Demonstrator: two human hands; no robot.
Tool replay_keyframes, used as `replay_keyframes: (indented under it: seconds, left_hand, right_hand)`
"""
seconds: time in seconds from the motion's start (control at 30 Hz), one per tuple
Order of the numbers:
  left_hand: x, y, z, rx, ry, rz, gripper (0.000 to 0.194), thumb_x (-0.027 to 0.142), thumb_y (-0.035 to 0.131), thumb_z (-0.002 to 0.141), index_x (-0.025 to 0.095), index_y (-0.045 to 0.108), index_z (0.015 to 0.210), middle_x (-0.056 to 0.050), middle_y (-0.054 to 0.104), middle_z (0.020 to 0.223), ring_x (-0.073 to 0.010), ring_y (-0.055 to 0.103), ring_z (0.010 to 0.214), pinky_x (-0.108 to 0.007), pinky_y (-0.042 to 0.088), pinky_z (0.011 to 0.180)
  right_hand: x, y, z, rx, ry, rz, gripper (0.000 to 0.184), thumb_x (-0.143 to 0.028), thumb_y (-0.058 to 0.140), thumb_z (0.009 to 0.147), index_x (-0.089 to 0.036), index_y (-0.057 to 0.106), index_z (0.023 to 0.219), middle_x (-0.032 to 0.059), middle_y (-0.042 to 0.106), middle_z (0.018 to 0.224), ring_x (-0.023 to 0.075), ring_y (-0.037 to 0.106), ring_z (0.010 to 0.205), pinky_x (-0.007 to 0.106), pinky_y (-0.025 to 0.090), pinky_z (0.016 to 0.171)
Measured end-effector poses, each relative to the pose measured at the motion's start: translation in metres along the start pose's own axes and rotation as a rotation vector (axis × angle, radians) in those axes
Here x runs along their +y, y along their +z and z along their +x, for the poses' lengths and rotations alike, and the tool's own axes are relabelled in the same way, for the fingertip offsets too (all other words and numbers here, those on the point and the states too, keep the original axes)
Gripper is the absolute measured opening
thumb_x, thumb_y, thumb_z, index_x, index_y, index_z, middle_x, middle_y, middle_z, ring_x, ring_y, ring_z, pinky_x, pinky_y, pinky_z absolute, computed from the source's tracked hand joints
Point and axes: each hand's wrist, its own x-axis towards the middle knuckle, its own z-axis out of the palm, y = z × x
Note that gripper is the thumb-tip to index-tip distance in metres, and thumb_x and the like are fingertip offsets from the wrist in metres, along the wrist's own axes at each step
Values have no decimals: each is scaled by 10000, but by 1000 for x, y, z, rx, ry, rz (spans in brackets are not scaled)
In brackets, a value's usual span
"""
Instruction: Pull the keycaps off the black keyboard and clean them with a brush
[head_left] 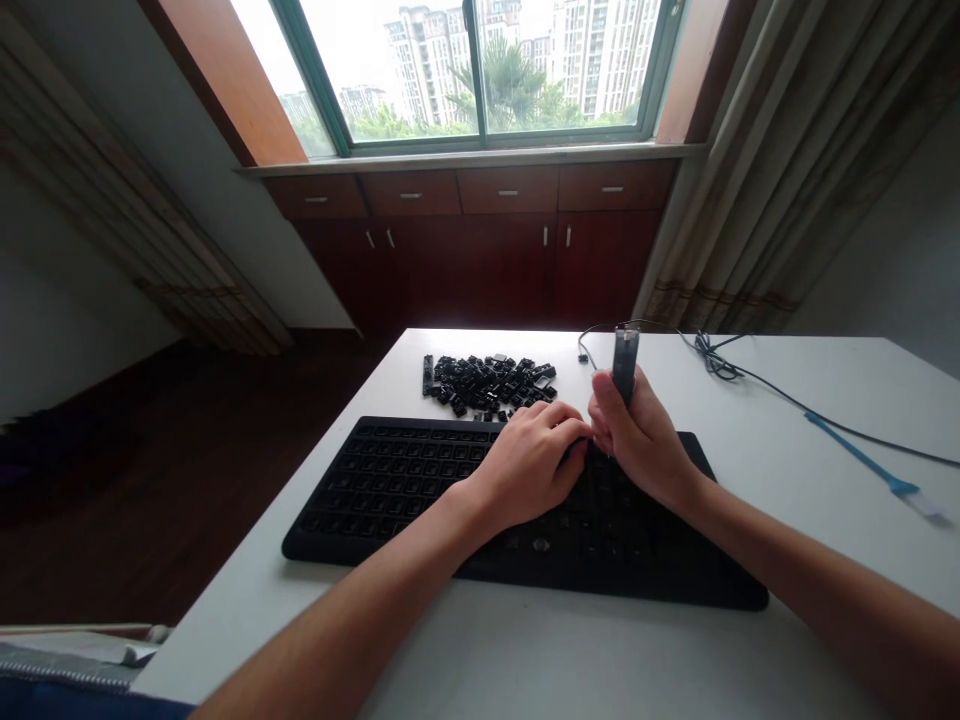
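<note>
A black keyboard point(420, 490) with its keycaps removed lies across the white table point(787, 480). My left hand point(529, 465) rests on its upper middle with the fingers curled, their tips pressed against the frame near my other hand. My right hand point(637, 435) is wrapped round a grey translucent tool point(625, 362) held upright, its lower end down on the keyboard. Behind the keyboard sits a pile of loose black keycaps point(491, 383).
A black cable point(757, 378) trails from the keyboard's back toward the table's right side. A blue strip-like tool point(862, 460) lies at the right. Dark wood cabinets point(480, 240) stand under the window, with curtains on both sides.
</note>
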Motion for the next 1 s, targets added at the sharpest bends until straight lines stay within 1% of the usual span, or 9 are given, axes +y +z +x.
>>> replay_keyframes:
  seconds: [0.1,0.23,0.3,0.43,0.53,0.63,0.7,0.8,1.0]
  left_hand:
    - [0,0,0,2,-4,-4,191,212,508,990,216,668,1094,-61,679,1142,-243,610,1046,-435,508,957]
    - [1,-1,0,-4,-8,2,204,223,491,1001,213,675,1088,-58,680,1145,-240,612,1028,-429,511,943]
    - [1,-1,0,-4,-11,4,205,224,488,1002,212,676,1084,-57,681,1146,-237,614,1021,-425,513,937]
    - [1,0,0,1,-11,6,211,226,495,1000,222,675,1111,-57,681,1155,-240,615,1028,-428,514,938]
    - [1,1,-1,5,-8,8,208,226,497,999,210,673,1109,-61,681,1159,-240,614,1035,-425,513,944]
    - [1,2,0,0,-11,8,216,229,497,1000,209,675,1120,-60,677,1167,-241,610,1041,-422,512,944]
    - [1,2,0,-5,-15,4,227,226,498,998,220,678,1136,-57,674,1166,-241,607,1043,-423,510,946]
    - [1,1,1,-9,-13,-1,229,221,501,995,223,678,1140,-56,673,1164,-242,604,1050,-427,506,959]
    - [2,-1,0,-14,-23,-7,186,213,512,982,220,677,1070,-62,668,1170,-251,605,1065,-437,506,971]
  right_hand:
    - [-1,0,0,34,11,64,351,-567,528,987,-258,405,876,-85,442,605,94,413,466,244,365,441]
    - [-6,0,0,-19,13,157,393,-579,537,977,-253,390,815,-82,396,581,94,372,462,243,332,438]
    - [-7,0,1,-18,39,197,411,-591,551,965,-251,394,797,-78,392,576,95,365,461,245,327,439]
    - [-1,-3,6,43,118,285,436,-618,588,930,-246,413,785,-63,439,608,92,376,455,241,331,426]
    - [4,-6,10,70,185,356,439,-608,627,910,-242,420,786,-63,447,615,85,369,456,225,336,419]
    - [6,-6,13,68,208,382,425,-587,636,916,-239,421,801,-71,444,612,76,371,455,206,337,418]
    - [6,-6,15,30,205,357,413,-578,623,930,-240,415,817,-76,447,612,71,382,453,197,337,418]
    - [3,-6,17,-86,196,248,411,-583,605,938,-242,403,828,-80,462,612,74,413,454,201,359,422]
    - [-6,-8,16,-240,114,70,415,-618,557,945,-237,442,831,-79,458,560,88,413,451,222,362,436]
